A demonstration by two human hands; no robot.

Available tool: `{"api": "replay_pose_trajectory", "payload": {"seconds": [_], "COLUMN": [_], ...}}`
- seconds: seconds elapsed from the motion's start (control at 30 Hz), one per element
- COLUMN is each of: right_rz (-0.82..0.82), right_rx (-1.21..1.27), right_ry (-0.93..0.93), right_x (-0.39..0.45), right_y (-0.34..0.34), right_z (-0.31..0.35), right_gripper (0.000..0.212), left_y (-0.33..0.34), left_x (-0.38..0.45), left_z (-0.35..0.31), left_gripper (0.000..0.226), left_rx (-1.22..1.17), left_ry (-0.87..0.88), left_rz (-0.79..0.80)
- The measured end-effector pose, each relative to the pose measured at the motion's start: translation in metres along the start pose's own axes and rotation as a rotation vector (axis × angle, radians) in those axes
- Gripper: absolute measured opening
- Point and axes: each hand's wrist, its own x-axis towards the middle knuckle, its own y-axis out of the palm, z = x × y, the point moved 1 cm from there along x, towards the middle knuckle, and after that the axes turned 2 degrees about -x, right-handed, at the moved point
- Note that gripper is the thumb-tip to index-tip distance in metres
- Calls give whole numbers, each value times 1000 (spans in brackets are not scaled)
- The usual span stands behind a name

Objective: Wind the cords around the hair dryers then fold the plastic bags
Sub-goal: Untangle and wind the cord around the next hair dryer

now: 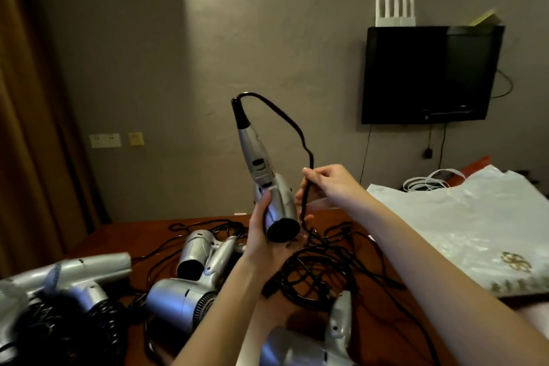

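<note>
A silver hair dryer (269, 184) is held up above the table (395, 294) w/ its handle pointing up and its dark nozzle end facing down toward the camera; the body is gripped by the left hand (267, 235), thumb on one side and fingers wrapped round the other. A black cord (285, 114) leaves the top of the handle, arcs over to the right and drops down to the right hand (323, 187), where it is pinched between thumb and fingers just beside the dryer body. Below the hand the cord runs on down into a tangle of black cords (323, 273) spread over the reddish-brown tabletop. Other silver dryers are laid on the table: one (202, 252) w/ its nozzle toward the camera just left of the left wrist, one (178, 303) lower down, one (71, 279) at far left w/ coiled cord under it, and one (323, 339) at the bottom edge, partly hidden by the left forearm. A white plastic bag (463, 226) w/ a gold print is laid flat on the right, approx. level w/ the right forearm; white handles or straps (427, 181) are seen behind it. A dark TV (427, 74) is mounted on the wall, w/ a white comb-shaped item (395, 13) on top. Wall sockets (105, 140) and a curtain (32, 116) are seen at left.
</note>
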Motion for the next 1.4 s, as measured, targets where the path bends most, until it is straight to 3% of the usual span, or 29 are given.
{"api": "replay_pose_trajectory", "payload": {"seconds": [0.1, 0.23, 0.33, 0.43, 0.6, 0.8, 0.9, 1.03, 1.1, 1.23, 1.3, 1.4], "right_rz": [-28, 33, 25, 152, 213, 99, 56, -24, -35, -100, -214, -278], "right_rx": [20, 57, -130, -320, -675, -789, -614, 78, 199, 407, 510, 433], "right_ry": [-51, -71, -140, -116, -136, -126, -201, -116, -79, -31, -23, 20], "right_x": [2, -16, -22, -23, -23, 5, 14, 15, 17, 27, 32, 30], "right_y": [7, 30, 28, 21, 5, -17, -16, -8, -2, 21, 26, 35], "right_z": [5, -56, -90, -102, -116, -96, -60, -6, 15, 29, 25, -3], "right_gripper": [24, 24, 8, 3, 17, 23, 29, 25, 23, 25, 26, 14], "left_y": [10, 18, 16, 11, 15, 4, -7, -10, -3, 18, 22, 21], "left_x": [-1, -3, -3, -4, -14, -30, -35, -30, -20, -3, 3, 4], "left_z": [-15, -41, -59, -75, -110, -138, -132, -109, -93, -60, -48, -41], "left_gripper": [60, 68, 67, 54, 50, 37, 46, 87, 93, 94, 76, 59], "left_rx": [42, 113, 121, 110, 106, 151, 191, 118, 95, 159, 219, 225], "left_ry": [9, 35, 36, 52, 129, 234, 208, 150, 114, 114, 160, 175], "left_rz": [-83, -138, -154, -197, -219, -254, -234, -136, -108, 28, 64, -8]}}
